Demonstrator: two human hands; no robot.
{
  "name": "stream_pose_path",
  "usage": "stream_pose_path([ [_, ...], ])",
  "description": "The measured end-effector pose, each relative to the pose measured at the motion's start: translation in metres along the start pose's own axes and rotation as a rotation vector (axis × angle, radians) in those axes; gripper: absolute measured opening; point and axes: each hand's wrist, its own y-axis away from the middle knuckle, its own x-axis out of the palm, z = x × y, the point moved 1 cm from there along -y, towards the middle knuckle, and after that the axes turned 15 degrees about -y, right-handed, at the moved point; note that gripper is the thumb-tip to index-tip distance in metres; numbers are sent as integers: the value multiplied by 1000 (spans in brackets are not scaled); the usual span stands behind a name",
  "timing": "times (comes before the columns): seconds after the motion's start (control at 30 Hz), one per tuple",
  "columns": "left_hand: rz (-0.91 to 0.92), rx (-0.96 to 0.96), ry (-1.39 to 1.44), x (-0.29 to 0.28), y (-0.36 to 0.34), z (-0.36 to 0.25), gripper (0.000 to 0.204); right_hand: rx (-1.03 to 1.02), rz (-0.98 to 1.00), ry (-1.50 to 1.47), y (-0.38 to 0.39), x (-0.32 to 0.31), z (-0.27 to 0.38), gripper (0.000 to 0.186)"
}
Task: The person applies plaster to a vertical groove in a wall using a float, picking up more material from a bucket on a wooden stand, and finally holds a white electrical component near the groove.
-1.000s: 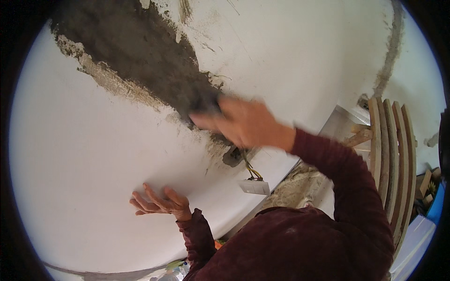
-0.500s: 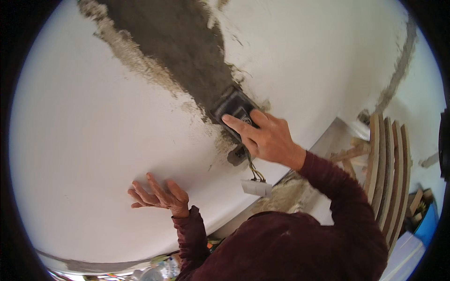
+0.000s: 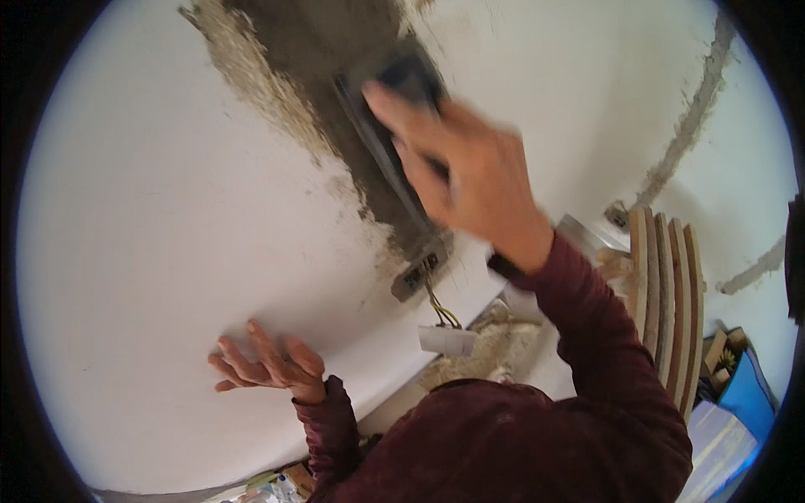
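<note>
Lying flat against the wet grey mortar strip (image 3: pixel 306 42), the black float (image 3: pixel 417 77) sits above the white switch plate (image 3: pixel 447 340), which serves as landmark. The right hand (image 3: pixel 482 163), blurred, is curled around the float, with one finger extended over its top; how tightly the thumb side grips cannot be told. The left hand (image 3: pixel 272 362), left of and slightly below the switch plate, is well apart from the float, fingers spread at the wall (image 3: pixel 142 251) and holding nothing visible; whether the palm touches cannot be told. Above and left of the switch plate, the float's long left edge runs within the strip's ragged pale border, and broad bare white wall extends beyond it. Just above the switch plate, the strip ends at a wall box (image 3: pixel 419 270), from which wires (image 3: pixel 443 308) reach the plate. Counted, there are one float, one switch plate, two hands, four wooden slats (image 3: pixel 662 302) right of the switch plate, and two narrower grey bands (image 3: pixel 692 109) farther right, above its level.
</note>
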Motion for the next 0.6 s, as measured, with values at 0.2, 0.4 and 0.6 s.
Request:
stream_pose_path([
  [0.2,12,-24,7,-1,4,5,49,-85,177,-11,55,18,-13,48],
  [0.4,-45,-12,20,4,-5,0,49,-48,219,13,146,25,-35,48],
  [0.6,-37,-12,-6,3,1,5,48,-188,12,-64,29,28,-7,53],
])
